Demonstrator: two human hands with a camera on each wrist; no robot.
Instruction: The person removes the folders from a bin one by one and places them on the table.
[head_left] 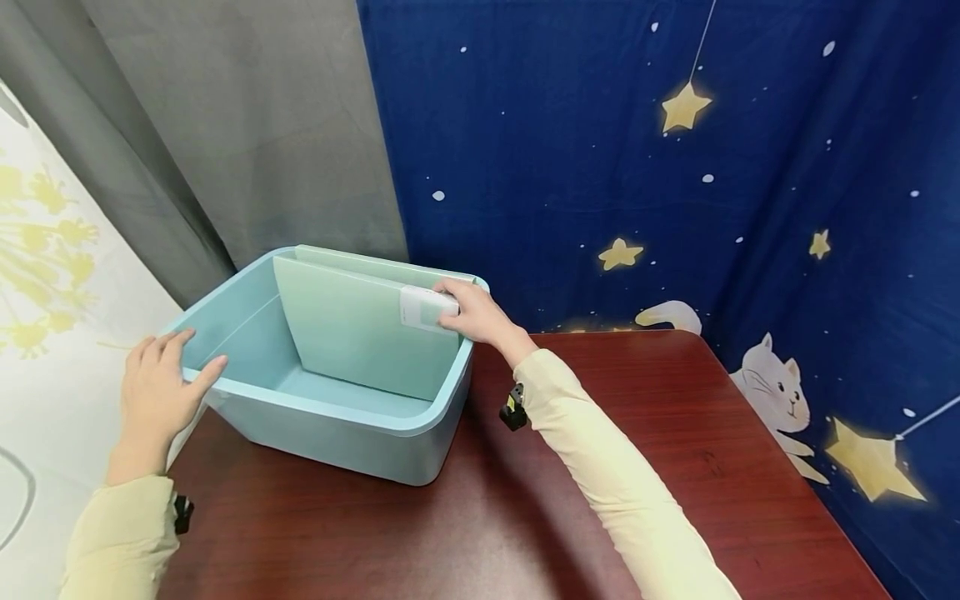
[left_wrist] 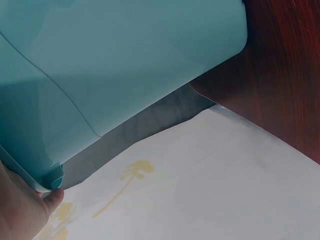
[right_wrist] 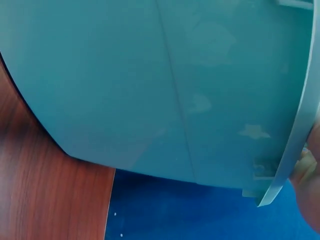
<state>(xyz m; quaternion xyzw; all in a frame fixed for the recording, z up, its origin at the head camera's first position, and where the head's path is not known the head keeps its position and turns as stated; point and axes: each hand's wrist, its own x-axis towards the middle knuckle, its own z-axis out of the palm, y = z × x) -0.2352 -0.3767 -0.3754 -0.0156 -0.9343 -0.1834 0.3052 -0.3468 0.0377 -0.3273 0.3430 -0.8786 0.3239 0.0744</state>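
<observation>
A light blue plastic bin (head_left: pixel 322 437) stands on the table, with a pale green file folder (head_left: pixel 352 329) upright inside it. The folder bears a white label (head_left: pixel 422 307) near its upper right corner, and a second pale green panel (head_left: pixel 352 265) shows just behind it. My right hand (head_left: pixel 476 312) pinches the folder's top right corner over the bin's right rim. Over the bin's near left corner, my left hand (head_left: pixel 161 387) rests with fingers and thumb spread on the rim. In the right wrist view the bin's outer wall (right_wrist: pixel 125 90) hides the folder.
The dark red wooden table (head_left: pixel 630 400) extends to the right and in front of the bin. A blue star-patterned curtain (head_left: pixel 540 167) and a grey curtain (head_left: pixel 277 125) hang behind. White patterned fabric (head_left: pixel 67 275) lies along the left.
</observation>
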